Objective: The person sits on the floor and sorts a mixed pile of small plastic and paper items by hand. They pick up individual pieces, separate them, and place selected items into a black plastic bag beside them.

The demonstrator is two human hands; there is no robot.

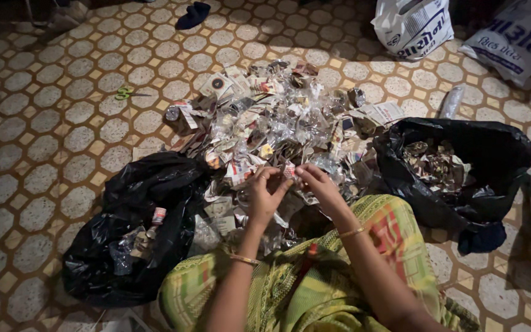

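Over scrap pile [278, 129], both hands [293, 184] pinching sm. packet [289, 170], black bags [462, 166] either side

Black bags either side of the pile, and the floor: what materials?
Left black bag and right black bag: thin plastic film by the look, glossy, crumpled into soft folds with highlights. Floor: looks like hard tile, speckled pale hexagons with tan insets, terrazzo or ceramic, can't tell which. Left hand and right hand pinch a small scrap over the pile.
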